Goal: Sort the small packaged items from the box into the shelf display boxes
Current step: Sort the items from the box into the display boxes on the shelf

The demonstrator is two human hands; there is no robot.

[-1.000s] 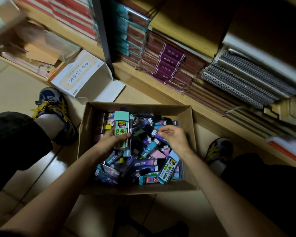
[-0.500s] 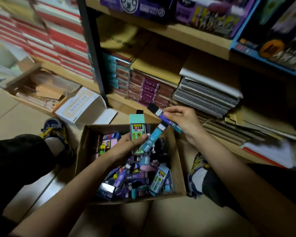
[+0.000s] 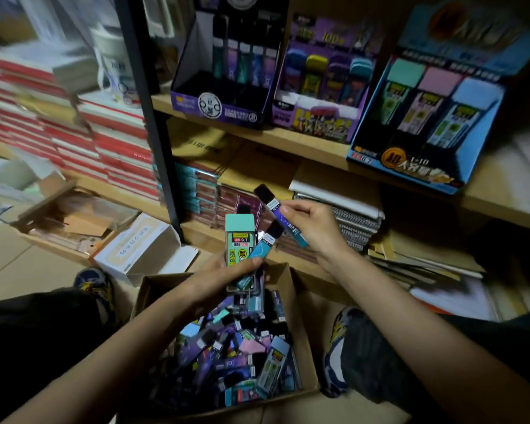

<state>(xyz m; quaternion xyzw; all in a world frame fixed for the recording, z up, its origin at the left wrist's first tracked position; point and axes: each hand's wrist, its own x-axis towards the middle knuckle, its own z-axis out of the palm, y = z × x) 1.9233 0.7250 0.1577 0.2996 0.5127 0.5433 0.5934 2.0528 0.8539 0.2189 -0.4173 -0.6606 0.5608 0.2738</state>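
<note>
Shelf point(image 3: 303, 148): three display boxes point(image 3: 318, 87). Right hand point(image 3: 315, 221) pinches one pack point(image 3: 276, 209).

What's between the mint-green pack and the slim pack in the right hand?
A slim teal pack with a black cap, held in the left hand beside the mint-green pack, per the head view.

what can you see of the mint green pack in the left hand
A flat rectangular mint green pack, plastic by its look: plain mint cap on top, below it a label printed 2B 0.7 over green and yellow. It stands nearly upright above the cardboard box. The left hand grips its lower end and hides it. A slim light blue pack in the same hand leans on its right edge. The right hand, holding a dark blue pack, is apart from it.
</note>
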